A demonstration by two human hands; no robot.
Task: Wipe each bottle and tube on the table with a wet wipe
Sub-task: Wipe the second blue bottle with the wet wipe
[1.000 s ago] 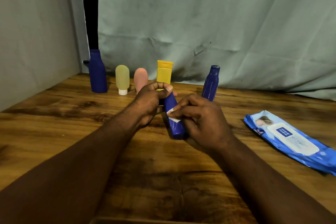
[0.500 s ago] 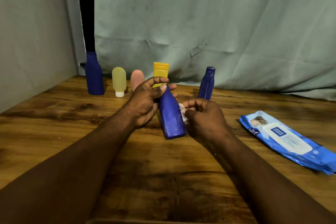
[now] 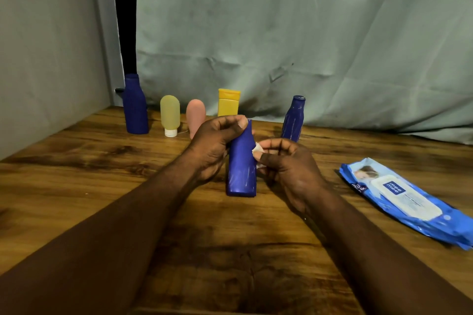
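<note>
My left hand (image 3: 215, 143) grips the neck of a blue bottle (image 3: 241, 169), held almost upright over the middle of the wooden table (image 3: 102, 176). Pressed against the bottle's right side is a small white wet wipe (image 3: 257, 149), pinched in the fingers of my right hand (image 3: 286, 163). Along the back stand a large blue bottle (image 3: 135, 105), a yellow-green tube (image 3: 170, 115), a pink tube (image 3: 195, 116), a yellow tube (image 3: 228, 102) and a slim blue bottle (image 3: 293, 119).
A blue pack of wet wipes (image 3: 407, 199) lies flat on the right side of the table. A grey-green cloth (image 3: 294, 33) hangs behind the row, and a wall (image 3: 46, 46) closes off the left.
The blue bottle went from tilted low over the table to nearly upright. My right hand with the wipe shifted from the bottle's front to its right side.
</note>
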